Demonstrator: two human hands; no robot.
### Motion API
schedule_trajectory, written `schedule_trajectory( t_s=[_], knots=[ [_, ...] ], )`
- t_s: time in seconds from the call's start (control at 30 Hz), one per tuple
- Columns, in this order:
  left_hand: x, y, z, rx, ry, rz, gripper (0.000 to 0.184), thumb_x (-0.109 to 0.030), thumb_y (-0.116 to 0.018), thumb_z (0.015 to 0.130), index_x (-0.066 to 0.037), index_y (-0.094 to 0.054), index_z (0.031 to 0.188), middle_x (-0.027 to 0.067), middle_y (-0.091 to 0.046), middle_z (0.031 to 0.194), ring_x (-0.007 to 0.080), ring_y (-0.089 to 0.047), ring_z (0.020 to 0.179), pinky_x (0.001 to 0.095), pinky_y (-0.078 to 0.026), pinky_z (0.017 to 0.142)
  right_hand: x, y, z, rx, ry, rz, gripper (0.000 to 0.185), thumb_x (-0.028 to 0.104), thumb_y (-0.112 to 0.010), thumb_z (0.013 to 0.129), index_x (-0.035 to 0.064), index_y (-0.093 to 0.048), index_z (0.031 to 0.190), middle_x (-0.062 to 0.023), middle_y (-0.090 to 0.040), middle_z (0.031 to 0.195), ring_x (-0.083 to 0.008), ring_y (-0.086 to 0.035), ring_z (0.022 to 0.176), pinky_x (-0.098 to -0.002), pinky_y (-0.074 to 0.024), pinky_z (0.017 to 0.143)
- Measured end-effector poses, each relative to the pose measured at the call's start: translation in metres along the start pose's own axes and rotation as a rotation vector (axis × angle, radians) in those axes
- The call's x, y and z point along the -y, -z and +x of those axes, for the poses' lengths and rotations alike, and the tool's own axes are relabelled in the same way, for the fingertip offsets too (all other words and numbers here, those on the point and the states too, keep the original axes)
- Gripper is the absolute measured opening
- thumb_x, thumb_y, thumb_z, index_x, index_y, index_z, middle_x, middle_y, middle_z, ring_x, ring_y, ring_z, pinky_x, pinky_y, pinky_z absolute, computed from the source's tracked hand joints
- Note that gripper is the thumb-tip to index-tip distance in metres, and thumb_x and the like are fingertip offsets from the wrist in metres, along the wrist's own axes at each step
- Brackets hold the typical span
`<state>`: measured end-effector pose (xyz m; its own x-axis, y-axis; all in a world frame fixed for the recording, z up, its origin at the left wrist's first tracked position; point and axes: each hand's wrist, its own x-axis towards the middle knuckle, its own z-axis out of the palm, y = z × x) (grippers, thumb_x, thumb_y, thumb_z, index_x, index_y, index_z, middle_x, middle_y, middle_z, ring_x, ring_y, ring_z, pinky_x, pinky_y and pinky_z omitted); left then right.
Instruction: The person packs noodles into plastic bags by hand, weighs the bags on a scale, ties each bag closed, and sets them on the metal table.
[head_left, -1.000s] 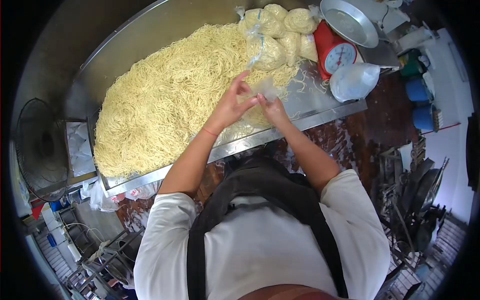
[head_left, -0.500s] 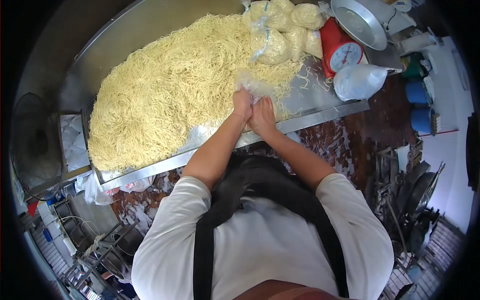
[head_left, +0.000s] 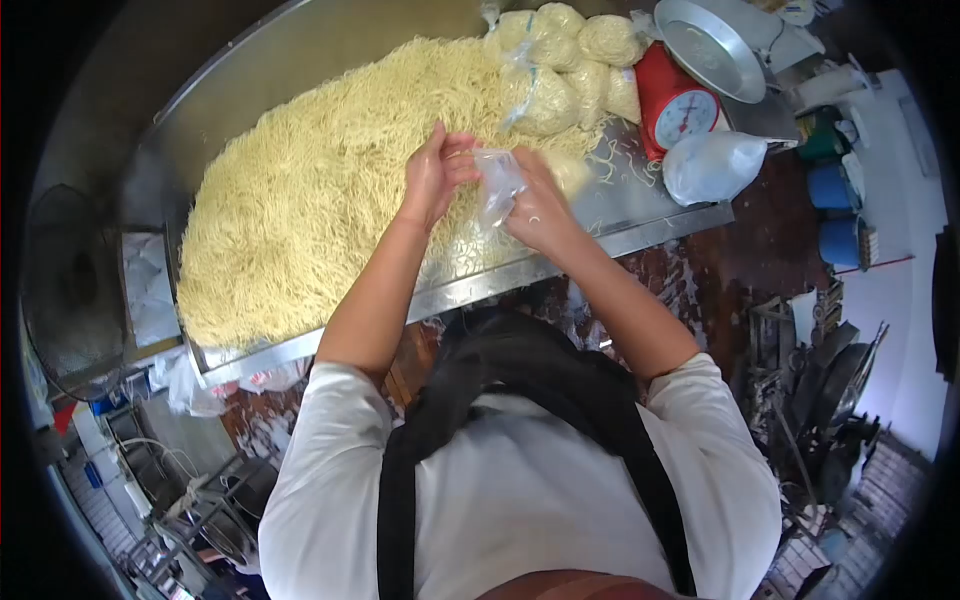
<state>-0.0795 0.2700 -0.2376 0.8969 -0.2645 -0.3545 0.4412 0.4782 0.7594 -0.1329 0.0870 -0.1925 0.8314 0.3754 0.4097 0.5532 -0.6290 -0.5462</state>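
A broad heap of pale yellow noodles [head_left: 320,190] covers much of the metal tray table [head_left: 620,205]. Over the heap's right part, my left hand [head_left: 430,180] has its fingers apart, their tips close to a clear plastic bag [head_left: 500,185]; whether they touch it I cannot tell. My right hand [head_left: 540,210] is closed on that bag, with the bag's loose top sticking out on the left. A blurred, noodle-filled part of it shows beyond the right hand. A small noodle piece clings to the back of the right hand.
Several filled noodle bags [head_left: 560,75] are piled at the back. Right of them stand a red dial scale [head_left: 682,105] with a metal pan [head_left: 710,50] and a white plastic bundle [head_left: 714,167]. The table's raised front rim [head_left: 470,290] runs before me.
My hands were together at the bag and have come apart. My left hand moved up and left, its fingers opening. The right hand moved slightly right with the bag, turning it.
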Motion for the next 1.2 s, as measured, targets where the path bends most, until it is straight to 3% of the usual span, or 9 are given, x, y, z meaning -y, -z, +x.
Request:
schedule_trajectory(
  t_s=[0.13, 0.23, 0.33, 0.47, 0.6, 0.77, 0.87, 0.97, 1.2],
  knots=[
    [0.000, -0.082, -0.061, -0.090, 0.150, -0.002, 0.046, -0.035, -0.037, 0.106, 0.005, -0.060, 0.109, 0.0155, -0.065, 0.106, 0.0276, -0.064, 0.097, 0.0408, -0.053, 0.086, 0.026, 0.049, 0.004, 0.165, -0.062, -0.211, 0.034, 0.020, -0.069, 0.071, 0.0047, -0.061, 0.100, -0.0170, -0.056, 0.090, -0.0409, -0.055, 0.081, -0.0473, -0.0429, 0.073],
    [0.032, -0.093, -0.051, 0.019, 0.358, -0.472, 0.035, -0.028, -0.041, 0.105, 0.000, -0.060, 0.112, 0.0129, -0.066, 0.111, 0.0265, -0.065, 0.102, 0.0419, -0.053, 0.089, 0.014, 0.036, -0.048, 0.010, 0.001, 0.128, 0.027, 0.026, -0.070, 0.080, 0.0060, -0.061, 0.096, -0.0097, -0.056, 0.079, -0.0293, -0.055, 0.069, -0.0388, -0.0426, 0.062],
    [0.071, -0.068, -0.052, 0.035, 0.133, -0.074, 0.030, -0.025, -0.045, 0.103, -0.001, -0.063, 0.106, 0.0111, -0.069, 0.104, 0.0244, -0.065, 0.099, 0.0381, -0.052, 0.082, -0.041, 0.034, -0.084, 0.330, -0.815, 1.380, 0.024, 0.030, -0.066, 0.092, 0.0068, -0.061, 0.097, -0.0005, -0.053, 0.071, -0.0155, -0.050, 0.058, -0.0298, -0.0396, 0.053],
    [0.067, -0.056, -0.060, 0.066, -0.318, 1.115, 0.017, -0.012, -0.056, 0.093, -0.002, -0.065, 0.083, 0.0171, -0.065, 0.078, 0.0337, -0.059, 0.082, 0.0369, -0.045, 0.083, -0.063, 0.009, -0.070, 0.317, -0.972, 1.176, 0.020, 0.024, -0.061, 0.097, 0.0045, -0.063, 0.092, 0.0008, -0.056, 0.071, -0.0112, -0.049, 0.056, -0.0275, -0.0400, 0.051],
    [0.077, -0.040, -0.038, 0.089, -0.620, 1.511, 0.010, -0.010, -0.060, 0.086, -0.002, -0.066, 0.082, 0.0172, -0.062, 0.074, 0.0378, -0.057, 0.076, 0.0472, -0.046, 0.077, -0.091, -0.035, -0.049, 0.072, -0.435, 0.343, 0.016, 0.015, -0.062, 0.092, 0.0005, -0.067, 0.095, -0.0100, -0.064, 0.074, -0.0215, -0.058, 0.062, -0.0343, -0.0484, 0.059],
    [0.117, 0.000, -0.012, 0.057, -0.509, 1.260, 0.010, -0.002, -0.059, 0.083, -0.002, -0.067, 0.088, 0.0189, -0.063, 0.084, 0.0401, -0.058, 0.087, 0.0472, -0.047, 0.081, -0.100, -0.084, -0.053, -0.073, -0.218, 0.123, 0.020, 0.010, -0.062, 0.086, -0.0014, -0.067, 0.102, -0.0174, -0.066, 0.078, -0.0349, -0.065, 0.075, -0.0413, -0.0528, 0.070],
    [0.133, 0.018, -0.004, -0.044, -0.433, 1.143, 0.014, 0.001, -0.058, 0.081, -0.001, -0.067, 0.090, 0.0208, -0.064, 0.089, 0.0417, -0.059, 0.089, 0.0473, -0.048, 0.083, -0.076, -0.070, -0.059, -0.002, -0.483, 0.549, 0.033, 0.003, -0.063, 0.083, -0.0019, -0.061, 0.115, -0.0179, -0.066, 0.086, -0.0374, -0.064, 0.082, -0.0449, -0.0521, 0.074],
    [0.137, 0.015, -0.008, -0.100, -0.514, 1.200, 0.018, 0.003, -0.057, 0.081, -0.001, -0.065, 0.096, 0.0204, -0.064, 0.088, 0.0403, -0.062, 0.083, 0.0449, -0.051, 0.081, -0.072, -0.071, -0.077, -0.071, -0.212, 0.174, 0.046, -0.007, -0.064, 0.082, -0.0005, -0.052, 0.125, -0.0175, -0.067, 0.095, -0.0303, -0.067, 0.084, -0.0381, -0.0540, 0.076],
    [0.121, -0.011, -0.017, -0.169, -0.376, 0.903, 0.034, 0.005, -0.057, 0.085, -0.007, -0.051, 0.117, 0.0168, -0.066, 0.085, 0.0306, -0.066, 0.076, 0.0376, -0.052, 0.068, -0.098, -0.071, -0.070, 0.272, -0.526, 0.528, 0.036, -0.007, -0.059, 0.079, 0.0012, -0.050, 0.113, -0.0116, -0.064, 0.093, -0.0233, -0.065, 0.086, -0.0335, -0.0506, 0.076]
  ],
)
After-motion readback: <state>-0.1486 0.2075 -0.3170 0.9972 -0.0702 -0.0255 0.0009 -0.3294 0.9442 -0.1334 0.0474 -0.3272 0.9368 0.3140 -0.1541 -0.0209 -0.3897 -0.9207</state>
